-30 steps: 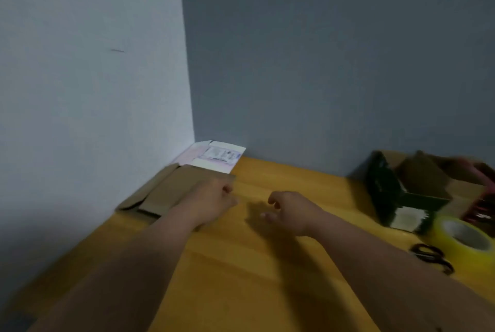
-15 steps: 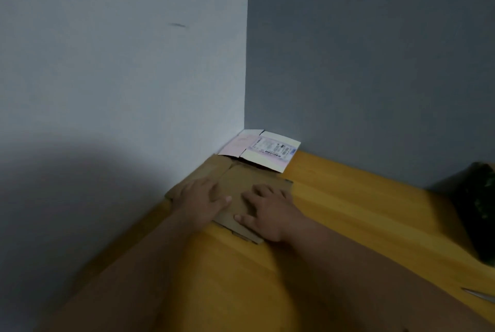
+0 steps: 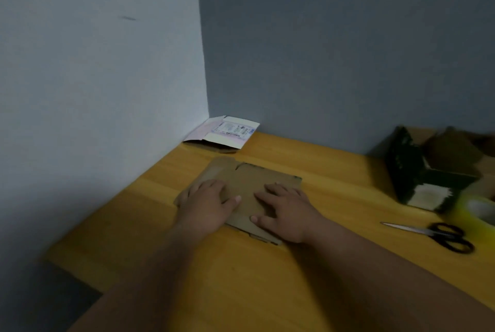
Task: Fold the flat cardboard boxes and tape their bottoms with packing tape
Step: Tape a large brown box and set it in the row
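Observation:
A flat brown cardboard box (image 3: 249, 181) lies on the wooden table (image 3: 334, 179), a little out from the wall corner. My left hand (image 3: 206, 205) rests palm down on its left part with fingers spread. My right hand (image 3: 284, 208) lies flat on its right part, the thumb at the near edge. A roll of yellowish packing tape (image 3: 479, 211) sits at the right edge of view, partly cut off.
A flat white and pink printed box (image 3: 227, 133) lies in the wall corner behind. A dark green open box (image 3: 426, 171) with cardboard pieces stands at the right. Black-handled scissors (image 3: 436, 235) lie in front of it. The table's left edge is near the wall.
Both hands have slid the flat brown box away from the corner toward me, off the white box. The view has swung right, bringing the scissors, tape and green box back in.

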